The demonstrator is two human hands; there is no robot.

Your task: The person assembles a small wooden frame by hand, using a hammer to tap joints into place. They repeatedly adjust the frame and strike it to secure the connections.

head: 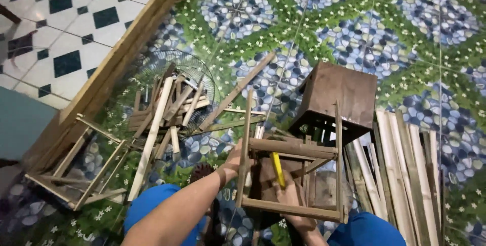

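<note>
The left hand (234,161) is wrapped around one upright of a single bamboo frame (293,175). Inside that frame, the right hand (291,195) is closed around one yellow-handled tool (277,170). One brown wooden box (336,96) stands just behind.

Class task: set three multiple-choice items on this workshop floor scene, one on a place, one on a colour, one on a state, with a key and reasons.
1. Where does the fan guard lie?
A. Behind the heap of sticks
B. On the stool
C. In a hand

2. What colour is the tool handle by the right hand?
A. Red
B. Yellow
C. White

3. What is the left hand doing?
A. Hanging free
B. Lying flat on the floor
C. Gripping the bamboo frame

Key: 1 A, its wire mesh shows behind the sticks; 2 B, the handle is plainly yellow; 3 C, the fingers close on a frame upright.
</note>
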